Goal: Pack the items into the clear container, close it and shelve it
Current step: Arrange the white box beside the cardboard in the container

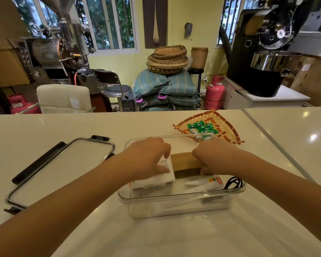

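The clear container (180,198) sits on the white counter in front of me, without its lid. Both hands reach inside it. My left hand (146,158) grips a white packet (156,179) at the container's left half. My right hand (214,158) holds a stack of brown paper sleeves (185,166) in the middle. A white tube with a red and yellow label (204,183) and a black cable (233,182) lie at the container's right end. The lid (61,167), clear with black clips, rests flat on the counter to the left.
A woven fan-shaped tray (228,127) holding several green sachets (202,127) lies just behind the container on the right. A seam (263,130) splits the counter at the far right. Beyond the counter stand chairs, sacks, baskets, gas bottles and roasting machines.
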